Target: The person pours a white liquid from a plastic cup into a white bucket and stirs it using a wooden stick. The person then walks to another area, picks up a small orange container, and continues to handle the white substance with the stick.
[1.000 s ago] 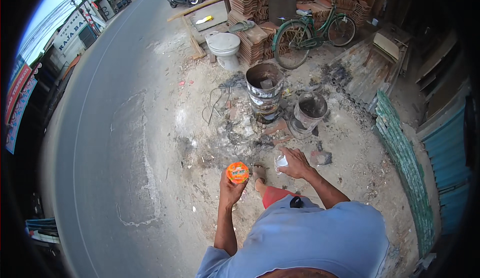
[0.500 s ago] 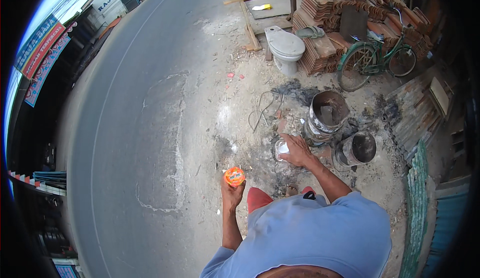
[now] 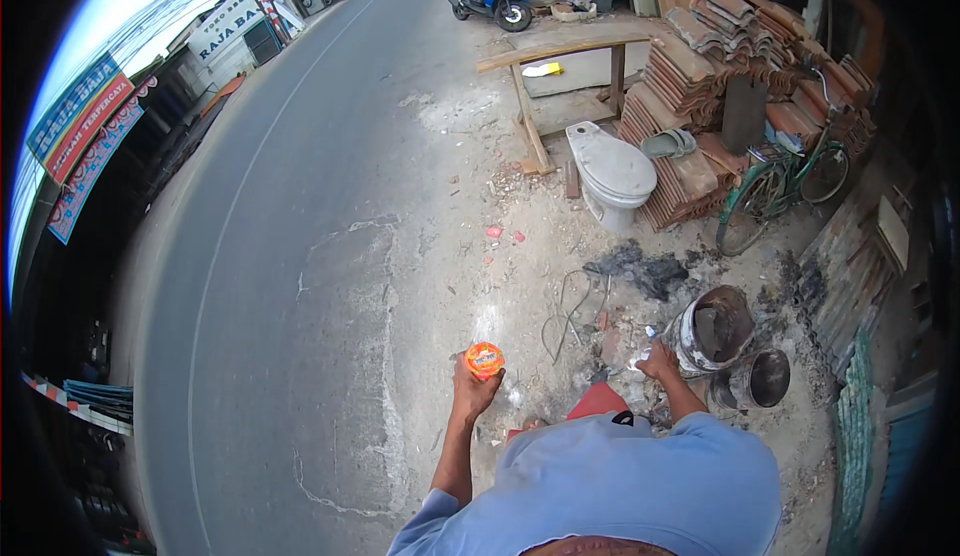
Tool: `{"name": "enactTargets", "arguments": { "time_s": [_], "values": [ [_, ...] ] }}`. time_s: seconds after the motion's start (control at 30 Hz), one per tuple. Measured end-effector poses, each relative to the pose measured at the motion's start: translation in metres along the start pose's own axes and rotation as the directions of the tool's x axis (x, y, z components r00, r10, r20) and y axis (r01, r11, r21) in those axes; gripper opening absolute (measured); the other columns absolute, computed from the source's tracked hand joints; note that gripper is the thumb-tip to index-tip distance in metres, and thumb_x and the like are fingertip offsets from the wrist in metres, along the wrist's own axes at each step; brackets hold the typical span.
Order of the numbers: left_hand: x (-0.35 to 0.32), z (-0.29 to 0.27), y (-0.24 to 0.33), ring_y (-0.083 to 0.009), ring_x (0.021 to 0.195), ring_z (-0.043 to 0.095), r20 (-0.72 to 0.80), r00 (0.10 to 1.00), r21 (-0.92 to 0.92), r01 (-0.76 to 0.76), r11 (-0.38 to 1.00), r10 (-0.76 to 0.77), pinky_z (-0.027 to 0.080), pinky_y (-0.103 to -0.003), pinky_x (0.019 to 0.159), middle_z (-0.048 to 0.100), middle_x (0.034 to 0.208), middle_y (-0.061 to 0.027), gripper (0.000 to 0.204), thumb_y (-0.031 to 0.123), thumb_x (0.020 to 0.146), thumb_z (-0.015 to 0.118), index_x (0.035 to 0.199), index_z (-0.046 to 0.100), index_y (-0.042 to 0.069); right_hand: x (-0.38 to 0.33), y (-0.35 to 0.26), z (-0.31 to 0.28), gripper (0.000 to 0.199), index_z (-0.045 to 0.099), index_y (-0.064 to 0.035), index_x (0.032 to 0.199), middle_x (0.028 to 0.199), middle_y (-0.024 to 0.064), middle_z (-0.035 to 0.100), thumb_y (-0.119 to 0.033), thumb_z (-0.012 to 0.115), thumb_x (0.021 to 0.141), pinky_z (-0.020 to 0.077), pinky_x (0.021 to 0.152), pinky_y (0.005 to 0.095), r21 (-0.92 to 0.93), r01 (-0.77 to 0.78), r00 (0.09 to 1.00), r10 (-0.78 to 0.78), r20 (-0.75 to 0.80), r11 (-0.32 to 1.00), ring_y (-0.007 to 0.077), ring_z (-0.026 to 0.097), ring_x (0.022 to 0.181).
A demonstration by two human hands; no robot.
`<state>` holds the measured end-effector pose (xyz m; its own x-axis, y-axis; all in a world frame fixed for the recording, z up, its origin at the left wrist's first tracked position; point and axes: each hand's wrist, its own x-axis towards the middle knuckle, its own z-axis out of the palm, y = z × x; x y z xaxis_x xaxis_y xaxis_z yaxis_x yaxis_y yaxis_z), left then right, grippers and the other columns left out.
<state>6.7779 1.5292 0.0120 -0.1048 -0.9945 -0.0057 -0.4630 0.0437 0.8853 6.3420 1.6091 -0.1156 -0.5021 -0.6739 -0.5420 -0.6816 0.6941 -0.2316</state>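
Observation:
My left hand (image 3: pixel 478 388) is wrapped round a cup with a bright orange printed top (image 3: pixel 484 360), held above the ground near the road's edge. To the right, my right hand (image 3: pixel 661 363) reaches low beside a stained bucket (image 3: pixel 713 329). Its fingers are closed at a small white object (image 3: pixel 639 360), whose shape is mostly hidden and blurred. A second, smaller bucket (image 3: pixel 762 380) stands close to the right of that hand, tilted slightly.
A white toilet (image 3: pixel 615 178) stands ahead, beside stacked roof tiles (image 3: pixel 672 86) and a green bicycle (image 3: pixel 765 191). A wooden frame (image 3: pixel 535 116) is behind it. A wire (image 3: pixel 556 321) lies on the rubble-strewn ground. The asphalt road (image 3: pixel 290 256) runs along the left.
The view has tilted up and shifted, showing a blue motorbike at the top. My right hand, earlier spread over a white round container, is now closed nearer the bucket. My left hand keeps the orange-topped cup.

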Motion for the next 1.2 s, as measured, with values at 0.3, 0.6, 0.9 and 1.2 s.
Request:
{"name": "enactTargets", "arguments": {
  "time_s": [0.3, 0.6, 0.9, 1.2],
  "values": [
    [0.229, 0.006, 0.001, -0.0181, 0.106, 0.063, 0.106, 0.984, -0.041, -0.141, 0.989, 0.145, 0.051, -0.033, 0.095, 0.063, 0.115, -0.0076, 0.049, 0.005, 0.083, 0.078, 0.127, 0.054, 0.002, 0.095, 0.037, 0.033, 0.082, 0.053, -0.0044, 0.143, 0.146, 0.0184, 0.056, -0.042, 0.082, 0.075, 0.0458, 0.111, 0.0454, 0.003, -0.441, 0.865, 0.425, 0.269, 0.897, 0.0343, 0.056, 0.133],
    [0.374, -0.005, -0.005, -0.0143, 0.106, 0.064, 0.042, 0.998, -0.245, 0.065, 0.967, -0.056, 0.051, -0.03, 0.095, 0.066, 0.117, -0.0062, 0.048, 0.0, 0.086, 0.076, 0.128, 0.053, 0.002, 0.293, -0.256, -0.095, 0.091, 0.047, -0.0031, 0.142, 0.141, 0.0224, 0.058, -0.049, 0.083, 0.072, 0.0451, 0.109, 0.0481, 0.073, -0.091, 0.983, 0.078, 0.168, 0.993, 0.0414, 0.056, 0.13],
    [0.503, -0.027, -0.062, -0.0208, 0.104, 0.066, 0.088, 0.963, -0.216, 0.27, 0.938, -0.256, 0.053, -0.033, 0.092, 0.065, 0.119, -0.0118, 0.053, 0.011, 0.081, 0.083, 0.126, 0.059, 0.0, 0.385, -0.556, -0.198, 0.085, 0.049, -0.0013, 0.14, 0.13, 0.0221, 0.064, -0.046, 0.081, 0.075, 0.0475, 0.102, 0.0485, 0.106, 0.511, 0.86, -0.507, -0.058, 0.853, 0.0402, 0.06, 0.121],
    [0.785, -0.075, -0.06, -0.0257, 0.101, 0.067, 0.258, 0.966, -0.137, 0.023, 0.99, 0.013, 0.055, -0.037, 0.085, 0.066, 0.112, -0.0136, 0.042, 0.009, 0.076, 0.084, 0.113, 0.067, 0.0, 0.474, -0.755, -0.242, 0.081, 0.049, -0.0033, 0.14, 0.13, 0.0238, 0.061, -0.039, 0.082, 0.076, 0.0441, 0.105, 0.0497, 0.06, 0.699, 0.71, -0.68, -0.184, 0.713, 0.0427, 0.057, 0.12]
  ]
}}
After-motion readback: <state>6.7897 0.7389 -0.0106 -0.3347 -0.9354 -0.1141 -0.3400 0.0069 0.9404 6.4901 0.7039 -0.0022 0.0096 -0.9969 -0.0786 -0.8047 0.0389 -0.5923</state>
